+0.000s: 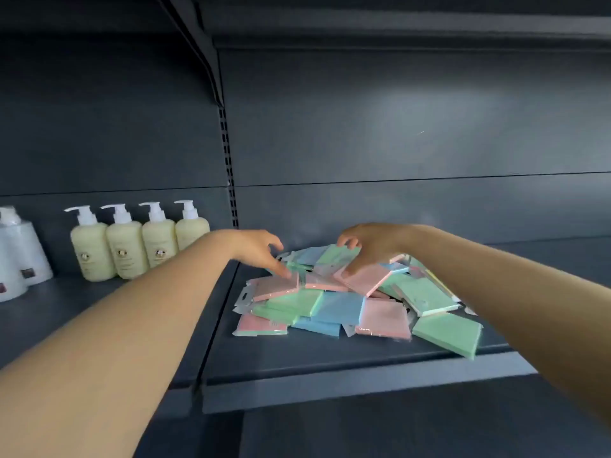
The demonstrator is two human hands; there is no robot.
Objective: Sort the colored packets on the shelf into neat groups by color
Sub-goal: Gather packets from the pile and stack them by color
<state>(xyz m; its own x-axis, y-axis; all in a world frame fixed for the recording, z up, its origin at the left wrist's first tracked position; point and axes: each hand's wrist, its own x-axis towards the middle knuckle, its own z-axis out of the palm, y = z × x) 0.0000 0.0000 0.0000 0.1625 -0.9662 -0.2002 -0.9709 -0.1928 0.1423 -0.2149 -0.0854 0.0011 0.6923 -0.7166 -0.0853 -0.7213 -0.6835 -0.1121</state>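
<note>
Right now both my hands are over the back of the heap of packets (347, 299), which lies unsorted at centre frame on the dark shelf (297, 368), pink, green and blue all mixed and overlapping. My left hand (261, 251) comes in from the lower left; its fingers are curled loosely, with the fingertips (287, 272) touching the top edge of a pink packet (276, 287) on the heap's left side. Whether I actually have it pinched I cannot tell; the motion blur hides the thumb's contact. My right hand (367, 247) arches over the heap's crest, thumb pressing on another pink packet (365, 279) while the other fingers curl around the far edge of a green packet (337, 256) behind it.

What the next move seems to turn on: two pink packets lie side by side, each directly under a different hand, long edges running roughly left to right across the frame. The left one sits nearer bare shelf at the frame's left, so I judge that pink would best go leftward. Pump bottles (139, 239) stand well apart at the left.
</note>
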